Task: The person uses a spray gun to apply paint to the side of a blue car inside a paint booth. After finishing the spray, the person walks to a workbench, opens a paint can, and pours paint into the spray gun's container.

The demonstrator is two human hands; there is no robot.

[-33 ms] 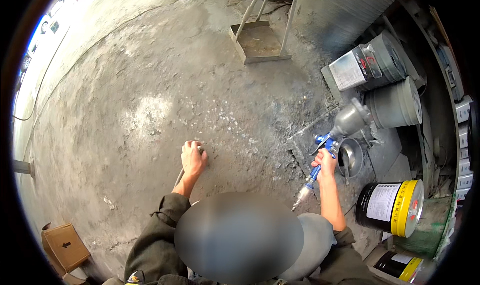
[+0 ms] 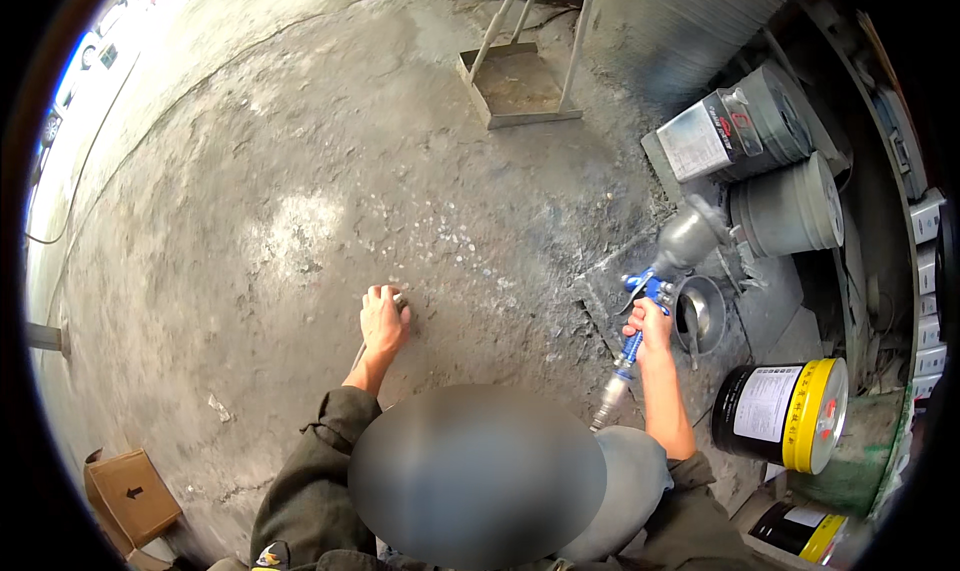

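Observation:
In my right hand [image 2: 653, 329] is a spray gun [image 2: 655, 289] with a blue body and a silver cup. My fingers wrap its blue handle; the cup tilts away to the far right and looks smeared by motion. A metal fitting hangs below the handle, pointing back toward me. My left hand [image 2: 384, 323], fingers curled, grips a thin pale hose-like piece [image 2: 358, 357]; one end peeks out beside the fingers, the rest runs down along the wrist. Its exact kind I cannot make out. Just right of my right hand stands a round metal bowl [image 2: 712, 316] with a handled tool in it.
Two grey-stained buckets [image 2: 800, 206] and a square can [image 2: 695, 141] line the right side. A black-and-yellow drum [image 2: 825, 416] stands nearer. Rough concrete floor [image 2: 200, 241] spreads left. A metal tray stand [image 2: 530, 120] is far ahead; a cardboard box [image 2: 135, 496] sits near left.
The spray gun has shifted slightly, its cup moving a little to the left and its lower fitting a little to the right. My left hand has moved slightly left.

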